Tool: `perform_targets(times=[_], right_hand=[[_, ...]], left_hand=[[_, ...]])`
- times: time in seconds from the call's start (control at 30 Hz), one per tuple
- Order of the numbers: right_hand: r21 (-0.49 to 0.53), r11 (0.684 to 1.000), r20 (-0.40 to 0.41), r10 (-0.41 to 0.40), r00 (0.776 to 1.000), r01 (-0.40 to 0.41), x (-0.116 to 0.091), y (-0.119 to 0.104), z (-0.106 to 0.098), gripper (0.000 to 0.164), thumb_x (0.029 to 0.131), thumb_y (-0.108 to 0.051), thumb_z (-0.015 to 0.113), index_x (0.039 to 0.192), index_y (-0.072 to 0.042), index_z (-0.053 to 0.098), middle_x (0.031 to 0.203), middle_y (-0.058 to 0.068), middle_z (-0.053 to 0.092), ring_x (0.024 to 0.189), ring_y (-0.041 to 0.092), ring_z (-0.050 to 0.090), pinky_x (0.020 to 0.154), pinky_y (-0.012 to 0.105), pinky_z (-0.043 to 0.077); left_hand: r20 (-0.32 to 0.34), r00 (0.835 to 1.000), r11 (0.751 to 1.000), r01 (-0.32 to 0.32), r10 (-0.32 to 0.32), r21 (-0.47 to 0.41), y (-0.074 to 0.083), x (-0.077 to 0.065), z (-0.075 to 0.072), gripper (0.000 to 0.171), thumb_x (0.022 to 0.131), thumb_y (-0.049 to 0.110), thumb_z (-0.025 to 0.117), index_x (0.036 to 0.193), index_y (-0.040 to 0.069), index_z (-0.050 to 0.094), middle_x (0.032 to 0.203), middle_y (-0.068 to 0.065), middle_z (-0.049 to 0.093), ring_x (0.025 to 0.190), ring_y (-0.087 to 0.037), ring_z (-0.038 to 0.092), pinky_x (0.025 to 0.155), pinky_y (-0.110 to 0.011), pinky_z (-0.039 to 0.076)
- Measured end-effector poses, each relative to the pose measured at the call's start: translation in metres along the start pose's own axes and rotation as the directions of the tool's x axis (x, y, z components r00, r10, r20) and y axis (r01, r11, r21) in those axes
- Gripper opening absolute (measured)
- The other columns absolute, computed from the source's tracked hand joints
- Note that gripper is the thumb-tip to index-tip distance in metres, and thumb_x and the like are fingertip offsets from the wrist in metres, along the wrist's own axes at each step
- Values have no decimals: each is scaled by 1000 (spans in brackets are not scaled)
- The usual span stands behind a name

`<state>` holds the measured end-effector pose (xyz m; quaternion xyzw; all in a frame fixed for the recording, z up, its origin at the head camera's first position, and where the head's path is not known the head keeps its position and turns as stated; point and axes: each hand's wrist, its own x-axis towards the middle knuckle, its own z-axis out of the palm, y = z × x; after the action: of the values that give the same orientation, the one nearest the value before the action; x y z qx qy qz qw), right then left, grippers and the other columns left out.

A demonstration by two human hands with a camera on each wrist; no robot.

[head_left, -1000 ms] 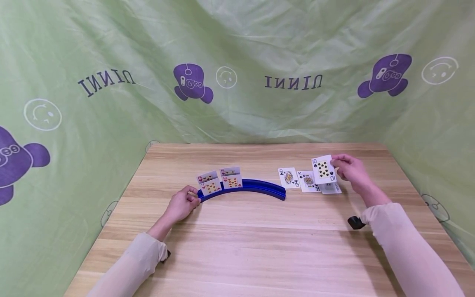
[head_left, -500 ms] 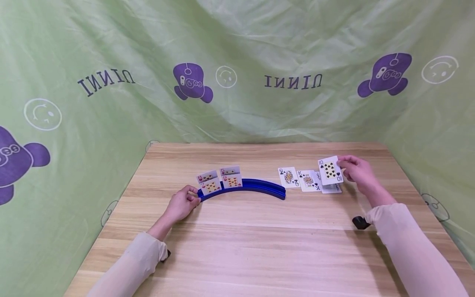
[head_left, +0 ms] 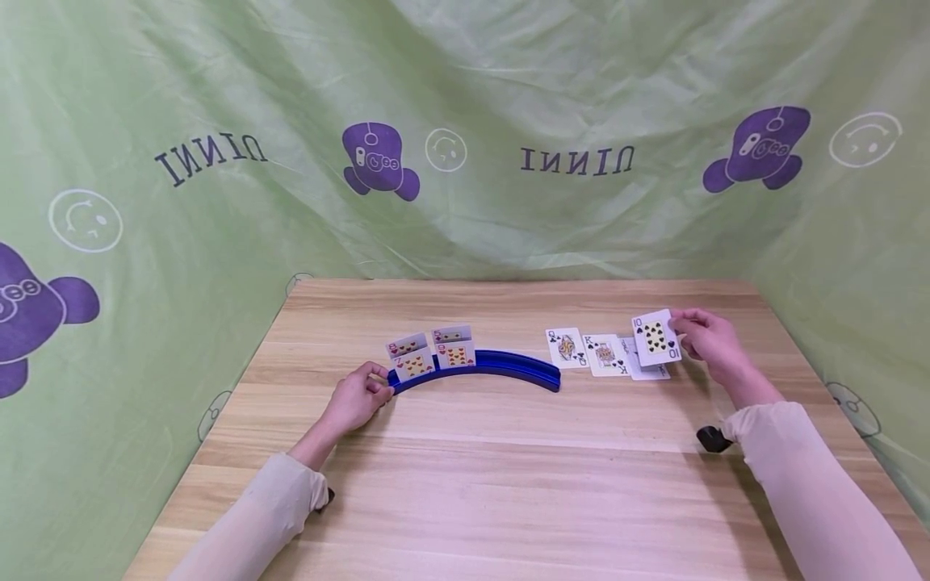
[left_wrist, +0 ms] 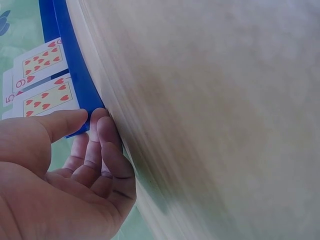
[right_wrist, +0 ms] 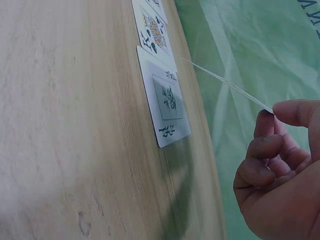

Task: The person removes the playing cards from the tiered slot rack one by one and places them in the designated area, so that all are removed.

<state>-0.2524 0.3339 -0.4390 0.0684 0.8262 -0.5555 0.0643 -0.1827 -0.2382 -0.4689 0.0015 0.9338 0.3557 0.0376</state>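
While two pale sleeves reach over the wooden table, the left hand pinches the left end of a curved blue card holder between thumb and fingertips. Upright in its left half lean a seven of hearts and a nine of hearts, with an eight and a five showing behind them; the right half shows bare blue. To the right, the right hand has thumb and index finger closed on the edge of a ten of spades, its other fingers curled, holding the card raised above a joker. That joker lies flat beside a black king, then a queen near the holder's right end. Beyond the table hangs a green curtain printed with purple figures
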Motion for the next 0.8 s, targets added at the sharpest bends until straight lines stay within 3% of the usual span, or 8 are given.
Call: perform_targets(times=[0.8], right_hand=[[-25, 999, -36, 35, 999, -36, 0, 18, -21, 17, 102, -32, 54, 114, -21, 56, 81, -24, 59, 71, -1, 53, 66, 23, 48]], left_hand=[[5, 1000, 1000, 19, -19, 4, 1, 0, -1, 26, 91, 11, 69, 114, 4, 59, 88, -8, 76, 67, -11, 60, 65, -28, 45]])
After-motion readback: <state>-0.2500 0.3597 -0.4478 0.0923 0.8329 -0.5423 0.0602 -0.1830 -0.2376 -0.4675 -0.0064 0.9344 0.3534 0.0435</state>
